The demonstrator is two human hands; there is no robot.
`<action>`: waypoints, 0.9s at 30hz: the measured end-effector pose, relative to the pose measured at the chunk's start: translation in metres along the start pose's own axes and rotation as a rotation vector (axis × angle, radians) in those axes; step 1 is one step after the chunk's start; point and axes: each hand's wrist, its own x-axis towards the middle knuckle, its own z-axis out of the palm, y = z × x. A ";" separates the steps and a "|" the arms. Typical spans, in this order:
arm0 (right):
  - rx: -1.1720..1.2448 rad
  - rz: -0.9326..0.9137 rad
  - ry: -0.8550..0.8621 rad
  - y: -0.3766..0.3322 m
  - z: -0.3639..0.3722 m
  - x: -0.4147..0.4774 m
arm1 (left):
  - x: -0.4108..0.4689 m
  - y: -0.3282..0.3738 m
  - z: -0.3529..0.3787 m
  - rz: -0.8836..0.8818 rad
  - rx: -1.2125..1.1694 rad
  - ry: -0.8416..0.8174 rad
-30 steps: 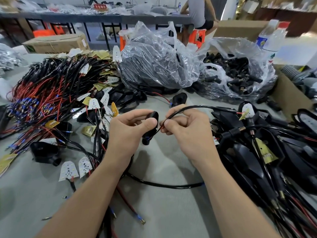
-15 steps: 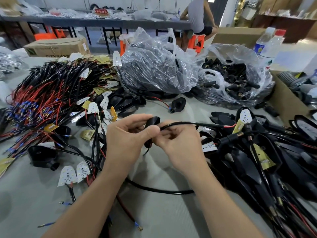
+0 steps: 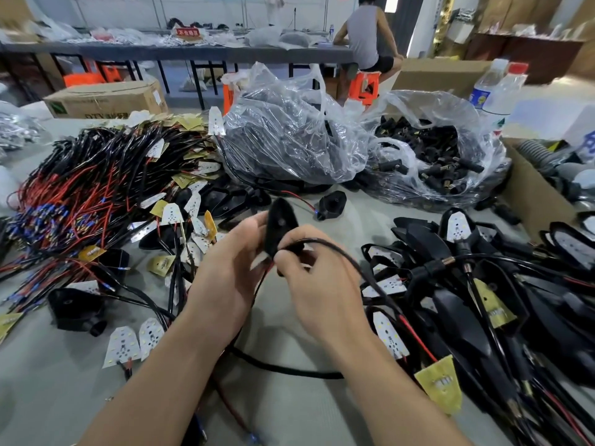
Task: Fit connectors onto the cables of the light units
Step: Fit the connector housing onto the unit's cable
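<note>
1. light unit housing (image 3: pixel 280 225), black and teardrop-shaped, is held up above the bench (image 3: pixel 289 410) at centre. its long axis runs 12 to 6 o'clock, narrow end up.
2. left hand (image 3: pixel 228 278) grips the housing from its 9 o'clock side, fingers curled around it.
3. right hand (image 3: pixel 318 288) pinches the black cable (image 3: pixel 341 249) at the housing's lower end, at about 5 o'clock. the two hands are almost touching.
4. from the pinch the cable arcs out toward 3 o'clock, then drops toward 5 o'clock.
5. its free end cannot be made out.
6. bag of connectors (image 3: pixel 444 162) lies at 1 o'clock, well apart. i judge the right hand the nearer one to reach it.
</note>
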 end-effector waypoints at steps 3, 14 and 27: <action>0.009 0.041 0.108 0.010 -0.005 0.006 | 0.002 -0.001 -0.003 -0.116 0.132 -0.099; 0.049 0.127 0.070 0.019 -0.016 0.013 | 0.003 -0.012 0.000 0.012 0.506 0.242; 0.193 0.262 -0.382 0.017 -0.006 0.007 | -0.011 -0.010 0.009 0.176 1.348 0.271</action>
